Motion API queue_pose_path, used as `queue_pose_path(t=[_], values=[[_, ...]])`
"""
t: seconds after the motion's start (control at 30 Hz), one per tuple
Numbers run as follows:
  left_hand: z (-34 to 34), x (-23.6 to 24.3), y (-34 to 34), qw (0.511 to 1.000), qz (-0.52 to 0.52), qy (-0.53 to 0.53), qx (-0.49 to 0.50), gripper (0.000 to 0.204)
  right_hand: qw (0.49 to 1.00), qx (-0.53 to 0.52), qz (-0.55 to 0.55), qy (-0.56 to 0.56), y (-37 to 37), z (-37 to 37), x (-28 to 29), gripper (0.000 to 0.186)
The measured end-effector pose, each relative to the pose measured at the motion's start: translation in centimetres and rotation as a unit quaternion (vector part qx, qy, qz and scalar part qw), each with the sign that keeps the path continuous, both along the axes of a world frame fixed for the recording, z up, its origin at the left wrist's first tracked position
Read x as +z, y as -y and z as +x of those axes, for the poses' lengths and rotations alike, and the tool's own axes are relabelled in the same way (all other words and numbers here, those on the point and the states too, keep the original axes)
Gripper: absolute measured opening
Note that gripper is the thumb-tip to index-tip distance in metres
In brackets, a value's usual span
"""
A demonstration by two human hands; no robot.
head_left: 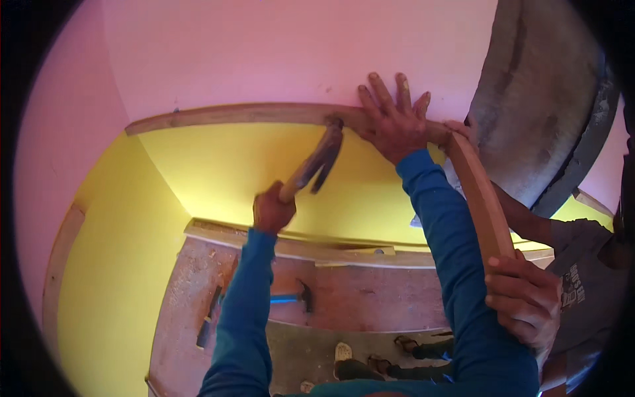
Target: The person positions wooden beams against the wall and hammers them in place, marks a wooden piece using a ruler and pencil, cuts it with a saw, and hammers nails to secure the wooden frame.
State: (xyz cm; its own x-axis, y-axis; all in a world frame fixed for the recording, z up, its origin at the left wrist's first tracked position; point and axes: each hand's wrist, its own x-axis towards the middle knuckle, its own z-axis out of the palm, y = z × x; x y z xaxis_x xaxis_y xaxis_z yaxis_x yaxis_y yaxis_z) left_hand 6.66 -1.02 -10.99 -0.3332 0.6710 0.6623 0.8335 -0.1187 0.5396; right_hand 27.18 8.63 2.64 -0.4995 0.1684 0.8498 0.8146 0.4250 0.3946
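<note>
On the right, space is taken up by a large grey-brown panel (536,99) with a dark edge and by a co-worker (585,278) in a grey shirt, by whose hand (529,298) a wooden board (481,192) is grasped. The board is slanted close beside the right sleeve (440,212). Below, a blue-handled hammer (288,299) and a dark-handled tool (210,317) are laid on a reddish-brown tabletop (370,301), partly covered by the left sleeve (241,317). Sandalled feet are seen on the grey floor (297,344).

The pink wall (264,53) is divided from the yellow wall (245,172) by a wooden strip (231,116), brown and narrow. Over it the right grip (400,129) is laid open, fingers spread upward. The left grip (274,210) is closed around the handle of a claw hammer (317,159), pale near the fist, dark and slightly blurred toward the head. The head is raised at the strip; whether contact is made cannot be told.
</note>
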Motion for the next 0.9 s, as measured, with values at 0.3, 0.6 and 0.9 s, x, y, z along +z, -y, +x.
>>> queue_pose_path(t=[0.3, 0.6, 0.9], values=[[1.2, 1.9, 1.2, 0.999, 0.004, 0.044, -0.029, 0.008, 1.000, 0.021, -0.011, -0.012, 0.0, -0.2, -0.4, 0.073], [4.2, -5.4, 16.1, 0.954, -0.283, 0.080, -0.052, 0.031, 0.992, 0.028, -0.098, -0.077, 3.3, 1.3, -3.3, 0.062], [4.4, -7.7, 15.2, 0.882, -0.451, -0.109, -0.084, 0.045, 0.890, 0.033, -0.428, -0.154, 16.1, 11.8, -27.1, 0.047]])
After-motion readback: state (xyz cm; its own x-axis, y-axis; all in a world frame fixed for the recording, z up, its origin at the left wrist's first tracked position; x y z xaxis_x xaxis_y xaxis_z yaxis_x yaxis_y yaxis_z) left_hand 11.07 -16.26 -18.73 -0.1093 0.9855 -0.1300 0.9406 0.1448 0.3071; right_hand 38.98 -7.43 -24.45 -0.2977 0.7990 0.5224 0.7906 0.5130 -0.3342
